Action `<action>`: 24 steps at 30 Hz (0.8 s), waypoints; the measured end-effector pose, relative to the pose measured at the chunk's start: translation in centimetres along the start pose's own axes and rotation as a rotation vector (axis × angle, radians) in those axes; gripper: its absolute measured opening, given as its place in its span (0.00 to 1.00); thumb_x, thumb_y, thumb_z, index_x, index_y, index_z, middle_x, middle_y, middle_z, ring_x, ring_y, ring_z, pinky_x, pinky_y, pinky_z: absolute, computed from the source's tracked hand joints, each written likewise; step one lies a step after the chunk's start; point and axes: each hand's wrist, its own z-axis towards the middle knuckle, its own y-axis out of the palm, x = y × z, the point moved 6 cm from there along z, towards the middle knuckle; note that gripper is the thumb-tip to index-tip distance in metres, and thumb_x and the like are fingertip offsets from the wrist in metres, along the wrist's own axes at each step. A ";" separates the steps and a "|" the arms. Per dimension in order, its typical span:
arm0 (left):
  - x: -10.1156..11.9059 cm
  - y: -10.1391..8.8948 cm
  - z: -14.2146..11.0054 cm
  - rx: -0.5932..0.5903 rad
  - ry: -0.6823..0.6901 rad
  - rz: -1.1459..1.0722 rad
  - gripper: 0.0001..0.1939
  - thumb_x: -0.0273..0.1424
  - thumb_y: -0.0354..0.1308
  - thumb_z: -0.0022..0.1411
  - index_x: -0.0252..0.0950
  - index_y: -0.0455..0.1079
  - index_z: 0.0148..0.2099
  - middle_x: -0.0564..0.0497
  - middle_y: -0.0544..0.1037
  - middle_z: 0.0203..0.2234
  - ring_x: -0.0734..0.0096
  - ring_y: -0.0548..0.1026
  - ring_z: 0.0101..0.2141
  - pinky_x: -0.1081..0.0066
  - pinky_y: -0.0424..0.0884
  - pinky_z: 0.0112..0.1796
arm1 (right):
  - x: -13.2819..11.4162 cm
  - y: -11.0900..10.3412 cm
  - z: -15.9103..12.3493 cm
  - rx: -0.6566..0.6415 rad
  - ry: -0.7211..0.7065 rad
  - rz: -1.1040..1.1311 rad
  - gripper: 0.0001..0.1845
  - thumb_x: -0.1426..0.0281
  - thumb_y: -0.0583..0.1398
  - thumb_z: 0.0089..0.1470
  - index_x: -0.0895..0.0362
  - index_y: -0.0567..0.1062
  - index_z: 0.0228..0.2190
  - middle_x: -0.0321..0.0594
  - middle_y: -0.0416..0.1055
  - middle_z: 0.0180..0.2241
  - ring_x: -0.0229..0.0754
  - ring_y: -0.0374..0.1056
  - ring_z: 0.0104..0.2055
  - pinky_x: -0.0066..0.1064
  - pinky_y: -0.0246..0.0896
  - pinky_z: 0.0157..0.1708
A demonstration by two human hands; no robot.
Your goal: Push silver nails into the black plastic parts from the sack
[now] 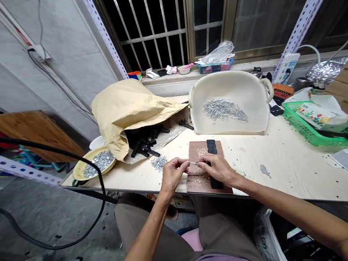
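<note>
Fingers pinch narrowly in the head view: the left hand (pixel 173 175) and the right hand (pixel 218 168) hold opposite ends of a thin metal pin (pixel 193 162) (its long axis runs crosswise, between them), over the brown board (pixel 192 186); neither hand is clearly nearer. Black pieces (pixel 211 146) lie beside the right hand.

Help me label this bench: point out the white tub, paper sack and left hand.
White tub (pixel 227 85), head view: inner wall.
Paper sack (pixel 123 105), head view: upper side.
Left hand (pixel 173 174), head view: its middle.
</note>
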 end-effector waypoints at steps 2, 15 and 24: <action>0.1 0.2 0.1 -0.013 -0.005 -0.014 0.12 0.36 0.65 0.48 0.32 0.74 0.31 0.52 0.74 0.19 0.75 0.71 0.21 0.75 0.68 0.26 | -0.1 0.0 -0.2 0.039 -0.020 -0.082 0.11 0.66 0.51 0.61 0.54 0.73 0.36 0.37 0.72 0.33 0.37 0.67 0.34 0.26 0.56 0.30; -1.1 1.1 0.1 -0.056 -0.139 -0.172 0.15 0.38 0.67 0.45 0.30 0.71 0.29 0.54 0.72 0.18 0.77 0.70 0.21 0.74 0.69 0.25 | -0.6 0.1 -1.1 0.105 -0.112 -0.363 0.13 0.66 0.50 0.62 0.54 0.72 0.33 0.38 0.69 0.32 0.37 0.64 0.34 0.28 0.51 0.29; -3.0 1.5 0.3 -0.101 -0.233 -0.241 0.19 0.41 0.66 0.45 0.29 0.70 0.30 0.53 0.72 0.20 0.80 0.69 0.19 0.77 0.67 0.23 | -1.5 0.2 -1.7 0.143 -0.292 -0.649 0.09 0.70 0.52 0.61 0.54 0.72 0.33 0.38 0.69 0.31 0.40 0.59 0.35 0.32 0.46 0.32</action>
